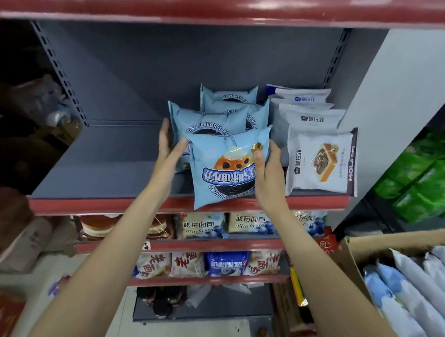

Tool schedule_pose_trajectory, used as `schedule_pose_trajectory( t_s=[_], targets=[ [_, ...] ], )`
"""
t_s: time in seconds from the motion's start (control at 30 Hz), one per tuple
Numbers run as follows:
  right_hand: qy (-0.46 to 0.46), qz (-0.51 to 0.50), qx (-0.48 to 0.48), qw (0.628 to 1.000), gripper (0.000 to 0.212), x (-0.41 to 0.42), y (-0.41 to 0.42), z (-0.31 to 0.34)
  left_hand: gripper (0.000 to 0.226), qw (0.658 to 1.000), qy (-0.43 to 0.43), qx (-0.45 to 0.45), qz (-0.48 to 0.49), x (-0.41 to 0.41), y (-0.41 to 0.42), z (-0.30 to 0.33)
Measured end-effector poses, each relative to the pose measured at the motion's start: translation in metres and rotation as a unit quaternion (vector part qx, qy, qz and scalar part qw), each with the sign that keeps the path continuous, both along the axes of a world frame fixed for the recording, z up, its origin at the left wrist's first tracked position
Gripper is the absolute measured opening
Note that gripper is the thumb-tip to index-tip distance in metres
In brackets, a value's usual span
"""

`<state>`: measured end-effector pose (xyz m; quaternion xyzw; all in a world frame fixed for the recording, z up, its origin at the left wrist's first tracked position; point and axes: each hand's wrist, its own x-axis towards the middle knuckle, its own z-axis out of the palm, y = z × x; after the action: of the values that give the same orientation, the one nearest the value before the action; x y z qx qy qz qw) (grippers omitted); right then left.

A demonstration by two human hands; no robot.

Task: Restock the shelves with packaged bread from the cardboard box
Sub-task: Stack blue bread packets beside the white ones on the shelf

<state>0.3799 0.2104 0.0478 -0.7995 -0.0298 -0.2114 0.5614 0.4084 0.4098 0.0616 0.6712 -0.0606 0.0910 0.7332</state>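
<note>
A light-blue bread packet (225, 168) leans upright at the shelf (111, 179) front edge, ahead of matching packets (214, 124); more fill the cardboard box (354, 251).

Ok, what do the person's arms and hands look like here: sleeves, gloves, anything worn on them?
Both forearms are bare right down to the frame edge, with no sleeves in view. The left hand and right hand wear no gloves. No watch, bracelet or ring shows on the wrists or the visible fingers.
</note>
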Motion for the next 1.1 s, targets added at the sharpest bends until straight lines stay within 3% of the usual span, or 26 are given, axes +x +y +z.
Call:
schedule_pose_trajectory(
  t_s=[0.13,0.27,0.47,0.53,0.6,0.73,0.8,0.9,1.0,1.1],
  targets=[
    [-0.045,-0.068,0.024,0.996,0.051,0.002,0.007,0.007,0.098,0.992,-0.013,0.122,0.002,-0.019,-0.007,-0.010],
    [-0.063,-0.095,0.042,0.993,0.050,0.015,0.003,0.008,0.112,0.937,-0.110,0.329,0.038,-0.024,-0.026,-0.015],
    [-0.068,-0.100,-0.065,0.991,0.050,0.009,-0.015,-0.001,0.110,0.876,-0.101,0.464,0.086,-0.018,-0.048,-0.027],
    [-0.096,-0.099,-0.081,0.987,0.069,-0.009,-0.018,-0.003,0.113,0.882,-0.105,0.453,0.072,-0.020,-0.049,-0.028],
    [-0.114,-0.089,-0.165,0.976,0.081,-0.025,-0.020,-0.003,0.114,0.904,-0.113,0.407,0.056,-0.021,-0.046,-0.027],
    [-0.096,-0.084,-0.365,0.922,0.065,-0.031,-0.025,-0.001,0.097,0.937,-0.134,0.321,0.040,-0.025,-0.024,-0.027],
    [-0.097,-0.081,-0.379,0.917,0.067,-0.024,-0.023,0.009,0.084,0.959,-0.121,0.253,0.044,-0.025,-0.010,-0.025],
    [-0.102,-0.080,-0.381,0.915,0.063,-0.006,-0.021,0.027,0.072,0.983,-0.038,0.133,0.124,-0.008,0.009,-0.019],
    [-0.060,-0.051,-0.383,0.920,0.067,0.007,-0.025,0.038,0.099,0.980,0.040,0.176,0.084,0.014,0.018,-0.009],
    [-0.039,-0.072,-0.426,0.901,0.069,0.009,-0.031,0.046,0.100,0.983,0.057,0.175,0.012,0.020,0.013,-0.009]
  ],
)
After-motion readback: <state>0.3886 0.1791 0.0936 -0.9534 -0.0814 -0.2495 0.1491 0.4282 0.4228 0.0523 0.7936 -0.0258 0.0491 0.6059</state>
